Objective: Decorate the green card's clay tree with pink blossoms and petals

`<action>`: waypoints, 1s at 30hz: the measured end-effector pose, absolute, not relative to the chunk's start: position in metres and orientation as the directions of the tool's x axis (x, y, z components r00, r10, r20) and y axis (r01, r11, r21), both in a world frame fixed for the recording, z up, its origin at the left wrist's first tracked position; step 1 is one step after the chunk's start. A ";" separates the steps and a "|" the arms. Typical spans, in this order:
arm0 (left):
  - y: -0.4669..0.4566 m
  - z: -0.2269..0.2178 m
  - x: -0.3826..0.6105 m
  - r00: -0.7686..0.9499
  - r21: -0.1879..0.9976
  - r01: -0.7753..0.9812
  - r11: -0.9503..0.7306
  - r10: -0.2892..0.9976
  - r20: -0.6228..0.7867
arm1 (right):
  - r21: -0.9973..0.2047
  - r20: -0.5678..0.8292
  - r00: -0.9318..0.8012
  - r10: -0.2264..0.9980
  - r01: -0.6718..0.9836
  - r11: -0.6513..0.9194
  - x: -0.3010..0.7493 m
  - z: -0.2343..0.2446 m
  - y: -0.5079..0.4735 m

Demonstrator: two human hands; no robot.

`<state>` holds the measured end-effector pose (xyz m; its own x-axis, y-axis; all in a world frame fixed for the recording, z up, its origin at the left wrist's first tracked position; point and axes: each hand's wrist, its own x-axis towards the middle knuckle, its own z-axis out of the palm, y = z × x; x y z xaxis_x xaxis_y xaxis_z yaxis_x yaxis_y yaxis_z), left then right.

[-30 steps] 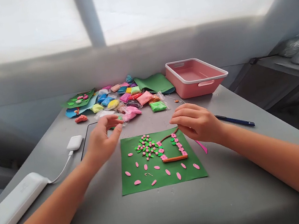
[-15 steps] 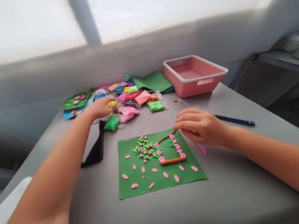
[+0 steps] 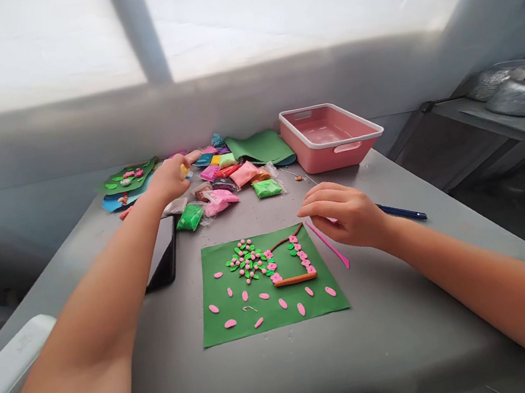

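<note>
My left hand (image 3: pixel 171 180) reaches to the far left of the table, fingers closed on a yellow clay packet (image 3: pixel 184 170) above other clay packets (image 3: pixel 222 198). My right hand (image 3: pixel 339 210) hovers by the upper right corner of a green sheet (image 3: pixel 273 316), fingers bent together; a small pink spot shows there, and what they hold, if anything, is unclear. The sheet carries pink clay flowers (image 3: pixel 303 255), green leaves, loose pink ovals (image 3: pixel 283 303), an orange clay bar (image 3: pixel 296 279) and a thin brown strip (image 3: pixel 281 243). A pink modelling tool (image 3: pixel 330 247) lies beside the sheet.
A pink basket (image 3: pixel 334 143) stands at the back right, next to folded green sheets (image 3: pixel 261 148). A black phone (image 3: pixel 164 258) lies under my left forearm. A dark blue pen (image 3: pixel 402 212) is right of my right hand. Another decorated green sheet (image 3: pixel 112 183) lies far left.
My left hand has lifted the yellow packet up and left from the pile. My right hand has moved slightly away from the brown strip's end, uncovering more of the pink tool.
</note>
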<state>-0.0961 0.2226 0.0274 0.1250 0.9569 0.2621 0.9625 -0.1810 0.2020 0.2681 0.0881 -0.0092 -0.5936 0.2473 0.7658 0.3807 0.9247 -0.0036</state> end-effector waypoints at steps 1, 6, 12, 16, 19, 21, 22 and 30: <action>0.217 0.031 -0.094 0.097 0.229 0.957 -0.179 0.939 0.329 | -0.015 0.775 -0.578 0.256 0.387 0.922 0.268 -0.008 0.088; 0.160 0.043 -0.069 -0.003 0.401 0.883 -0.246 0.850 0.527 | -0.114 0.797 -0.507 0.326 0.405 0.907 0.262 -0.005 0.083; 0.057 0.034 -0.015 0.040 0.945 0.235 -0.228 0.973 0.225 | -0.298 0.734 -0.494 0.466 0.382 0.875 0.236 -0.003 0.064; 0.020 0.022 0.006 0.190 0.992 0.089 -0.095 0.979 0.077 | -0.654 0.546 -0.425 0.722 0.322 0.685 0.216 0.011 0.046; 0.006 0.016 0.012 0.233 0.997 0.061 -0.040 0.972 0.025 | -0.813 0.353 -0.452 0.819 0.285 0.508 0.206 0.024 0.035; 0.001 0.015 0.014 0.218 0.996 0.080 -0.038 0.976 0.019 | -0.847 0.257 -0.505 0.824 0.293 0.444 0.203 0.030 0.029; -0.001 0.016 0.014 0.203 0.995 0.092 -0.034 0.979 0.015 | -0.856 0.229 -0.520 0.823 0.295 0.425 0.202 0.032 0.027; -0.004 0.019 0.016 0.110 0.998 -0.016 0.065 0.992 -0.063 | -0.860 0.320 -0.459 0.829 0.227 0.457 0.203 0.020 0.021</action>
